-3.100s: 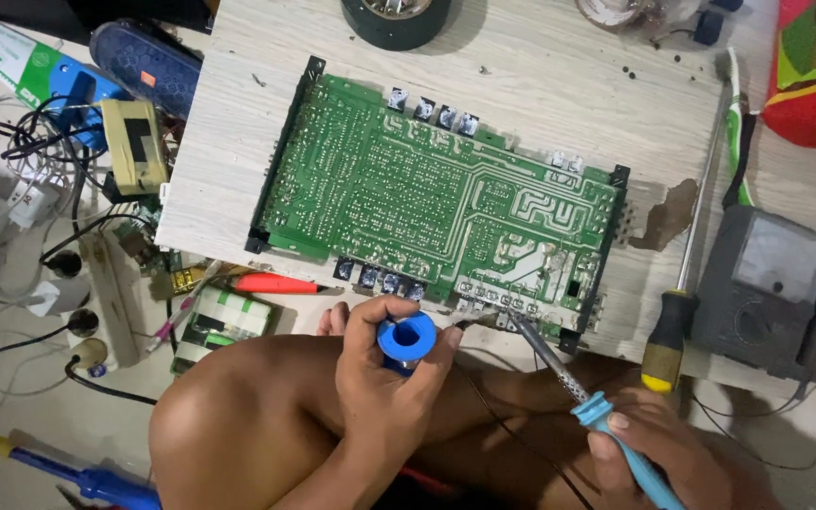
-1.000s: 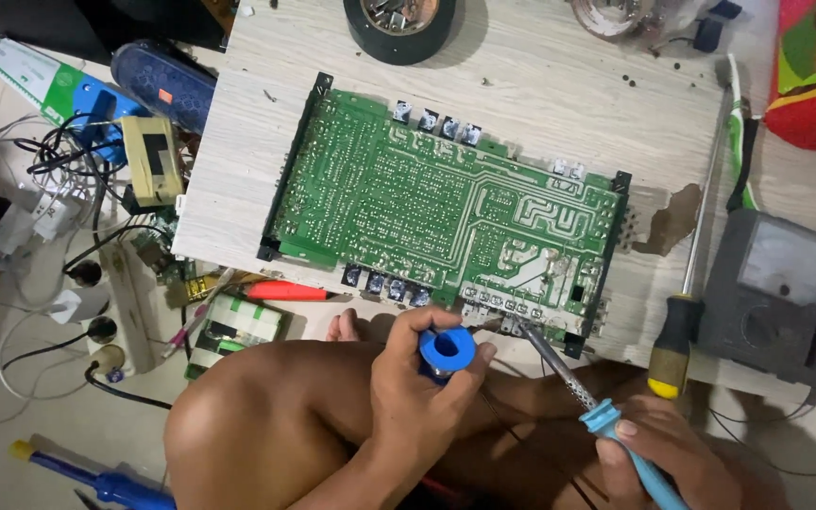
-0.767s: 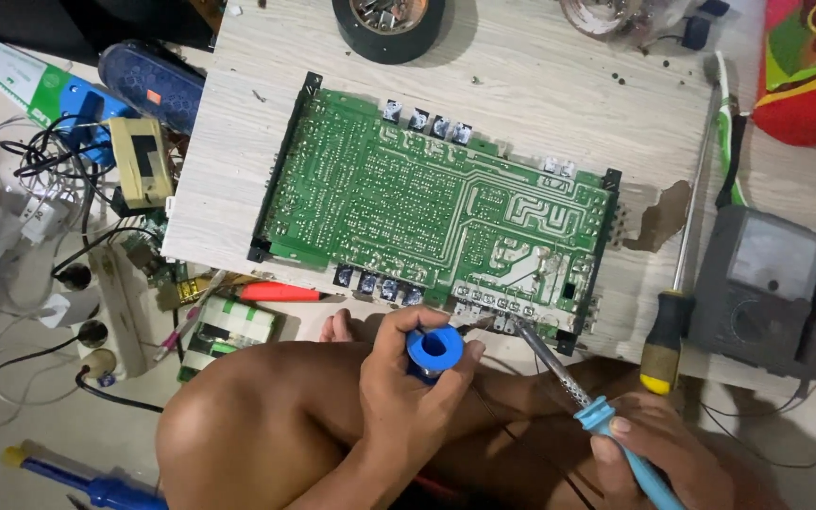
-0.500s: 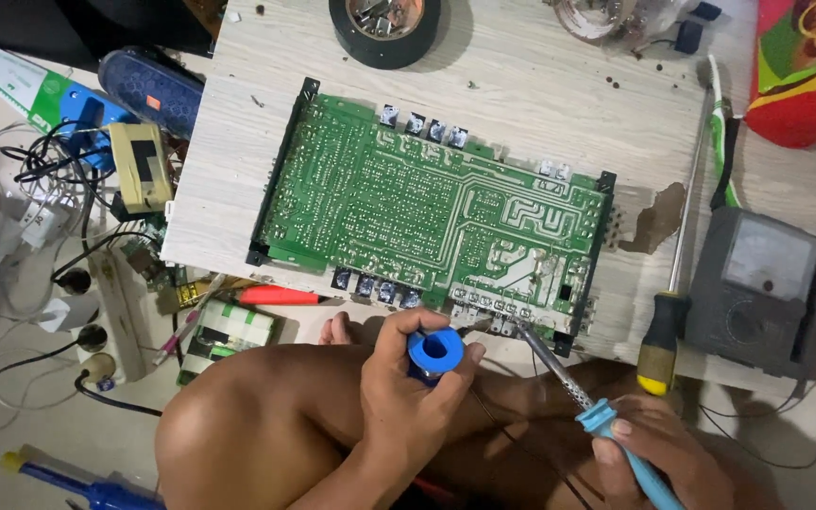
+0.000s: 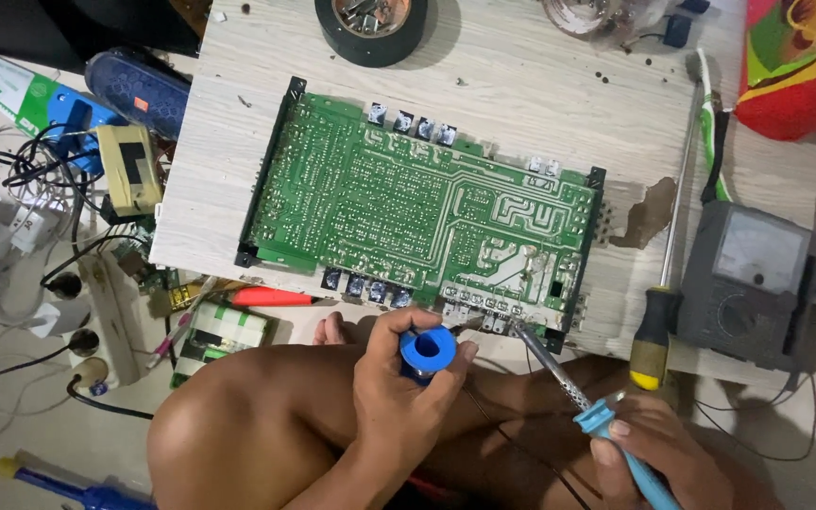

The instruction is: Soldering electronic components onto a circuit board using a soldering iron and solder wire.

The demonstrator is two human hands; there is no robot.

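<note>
Left hand point(image 5: 399, 397): curling closed around a blue solder spool point(image 5: 429, 350), thumb and fingers pinching it just below the near edge of the green circuit board point(image 5: 427, 212); a thin strand of solder seems to be feeding toward the board's edge, though it is too fine to follow.

Right hand point(image 5: 658, 458): gripping the blue handle of a soldering iron point(image 5: 559, 378), shaft angling up and left, tip resting at the row of joints on the board's near right edge.

Handling note, as a judgement: tip and solder are best meeting at one joint only, solder touching the heated pad rather than the tip, with both hands braced so neighbouring joints are not bridged.

Circuit board: lying trace side up on the pale wooden worktop point(image 5: 540, 85).

Right of the board: yellow-and-black screwdriver point(image 5: 658, 321), then a grey analogue meter point(image 5: 753, 283).

Beyond the board: roll of black tape point(image 5: 370, 28).

Left of the board: red-handled tool point(image 5: 271, 297), tangled cables and a white power strip point(image 5: 110, 316) on the floor.
</note>
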